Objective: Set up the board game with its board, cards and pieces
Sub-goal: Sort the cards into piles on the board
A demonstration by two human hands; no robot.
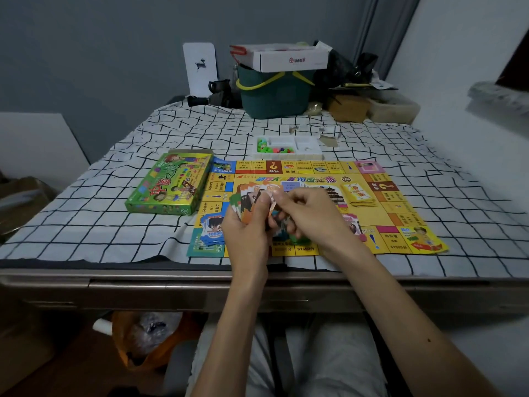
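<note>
head view of a cloth-covered surface (86, 224) during game set-up. the board (395, 202) is laid flat and fully unfolded on the checked cloth near the front edge; it is yellow, with a border of printed squares. the green box (169, 187) is laid just beside the board's left edge, printed face up. a white tray (303, 146) is set just behind the board's far edge.

the left hand (246, 233) is closed round a fan of cards (249, 202), held upright above the middle of the board. the right hand (312, 213) is brought against the top of the fan, its thumb and fingers pinching what appears to be a single card.

three piles are laid on the board: a yellow pile (359, 193) at centre right, a blue pile (213, 232) at the near left corner, and a pink pile (353, 224) partly hidden behind the right wrist.

the step in hand is judged to be the sorting of the cards by colour. next, the pinched card is to be slid free without its neighbours being dragged along, then matched to its pile. the cards appear thin and glossy, so slipping is to be expected.

small green and red pieces (267, 147) are seen in the tray's left compartments. none is seen on the board, so their placing is judged not yet begun.
</note>
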